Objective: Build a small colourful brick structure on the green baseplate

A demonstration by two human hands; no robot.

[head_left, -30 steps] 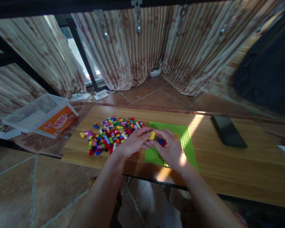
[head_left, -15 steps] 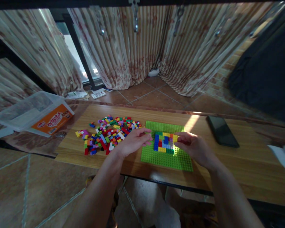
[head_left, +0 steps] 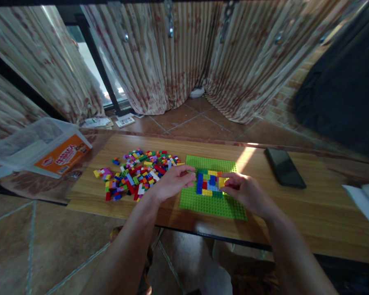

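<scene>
Head view — right hand [head_left: 248, 191], right of center, fingers pinching yellow brick [head_left: 222, 182] over green board [head_left: 213, 208]; left hand [head_left: 174, 181], mid-frame — fingers slightly parted, near brick pile [head_left: 141, 173].

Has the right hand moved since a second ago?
Yes: the right hand has moved rightward across the green baseplate, away from the plate's left edge.

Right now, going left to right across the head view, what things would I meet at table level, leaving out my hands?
Clear plastic, orange-labelled box, scattered pile of multicoloured plastic bricks, flat green studded baseplate, black rectangular phone, white paper-like item at the right edge.
</scene>
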